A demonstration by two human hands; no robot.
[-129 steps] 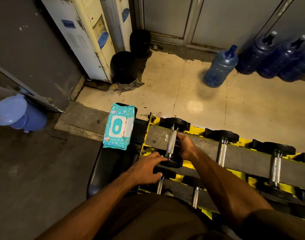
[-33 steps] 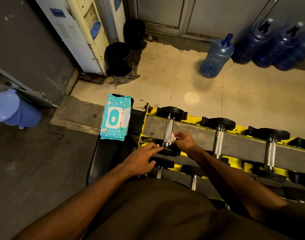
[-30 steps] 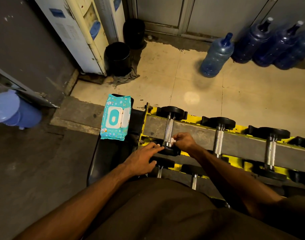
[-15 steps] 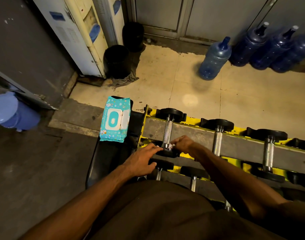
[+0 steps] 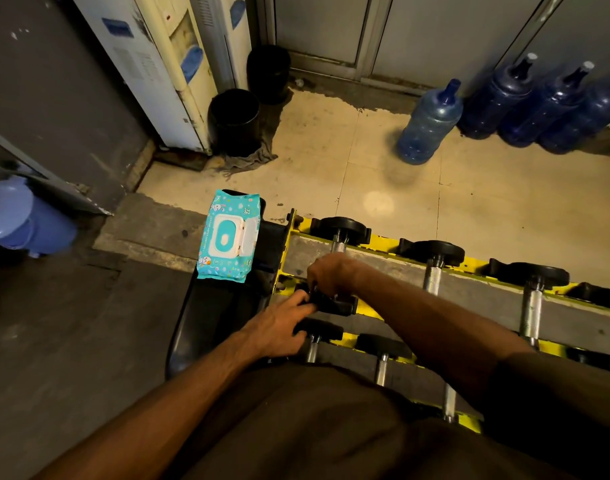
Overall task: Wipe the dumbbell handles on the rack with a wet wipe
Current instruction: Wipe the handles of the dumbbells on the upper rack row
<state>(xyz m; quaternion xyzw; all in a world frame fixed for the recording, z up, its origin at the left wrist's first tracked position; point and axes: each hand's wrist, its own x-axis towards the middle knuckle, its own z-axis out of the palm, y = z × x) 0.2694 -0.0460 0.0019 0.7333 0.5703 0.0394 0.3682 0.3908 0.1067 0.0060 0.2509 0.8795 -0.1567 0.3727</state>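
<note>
Progress on the first dumbbell in the top row of the yellow steel rack [image 5: 383,244]. Right hand [image 5: 331,275] clenched round the knurled steel dumbbell handle [image 5: 337,247]. Half a second back: down at the near end of that bar, with a scrap of white wet wipe poking out by the fingers. Now slid away from the body and covering most of the bar, just a short shiny stub showing beyond the knuckles. Can't see the wipe now; presumably bunched under the palm, but no way to confirm. Left hand [image 5: 283,323] just nearer than the right, fingers relaxed on the black round end plate [image 5: 341,304], bracing rather than gripping. Teal wet-wipe pack [image 5: 229,237] parked left of both hands on a black padded seat [image 5: 206,323]. Reads as one more pass along the same handle, so still on number one. Plenty left: next steel handle [image 5: 431,280] untouched off to the right of the right hand, plus the lower row under the left hand.
</note>
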